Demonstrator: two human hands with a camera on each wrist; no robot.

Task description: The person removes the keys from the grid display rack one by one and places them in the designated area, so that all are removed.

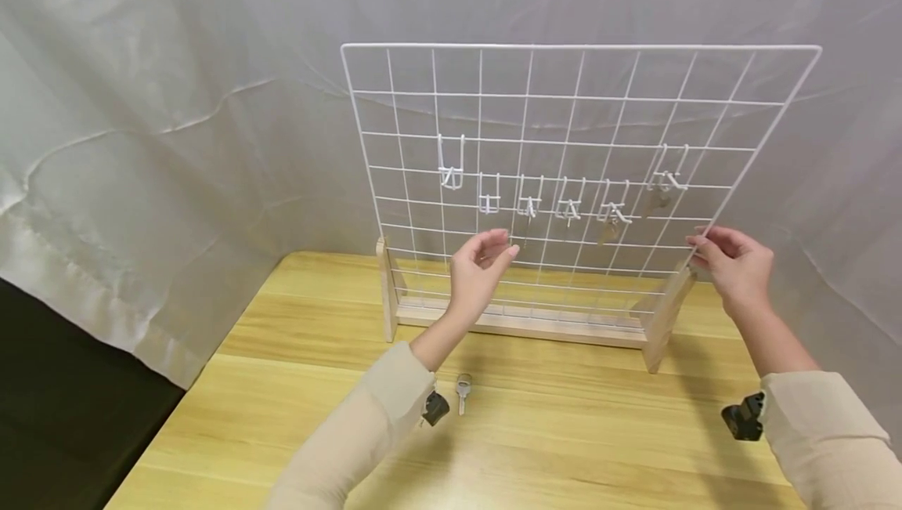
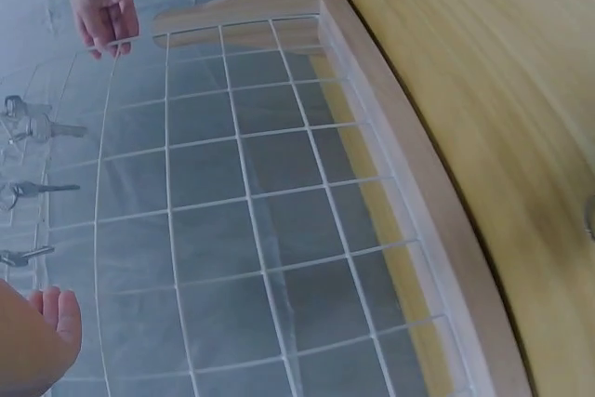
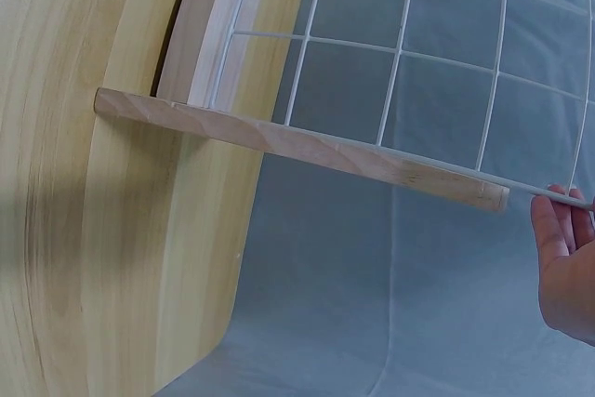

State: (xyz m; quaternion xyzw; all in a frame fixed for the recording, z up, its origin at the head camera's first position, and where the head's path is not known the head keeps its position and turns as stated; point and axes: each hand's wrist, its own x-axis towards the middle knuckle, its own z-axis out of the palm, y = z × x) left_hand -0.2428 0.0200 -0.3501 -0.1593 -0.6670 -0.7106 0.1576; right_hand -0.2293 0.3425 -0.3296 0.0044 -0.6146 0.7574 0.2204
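A white wire grid rack [image 1: 550, 95] stands upright in wooden feet [image 1: 662, 322] on the table. My right hand [image 1: 740, 267] pinches the rack's right edge wire just above the wooden foot; the right wrist view shows its fingertips [image 3: 558, 194] at that wire. In front of the rack's middle is my left hand [image 1: 475, 271], its thumb and fingers loosely bent with a gap between them and nothing held. Close by its fingertips a key [image 2: 28, 256] hangs from a hook [image 1: 530, 206]. More keys [image 1: 610, 229] hang on the hooks to the right.
Two white hooks, one higher [image 1: 451, 175] and one lower [image 1: 488, 203], sit at the left of the row with no key showing. A loose key [image 1: 462, 392] lies on the wooden table [image 1: 550, 432], near the left sleeve. Grey cloth [image 1: 211, 142] hangs behind and beside the table.
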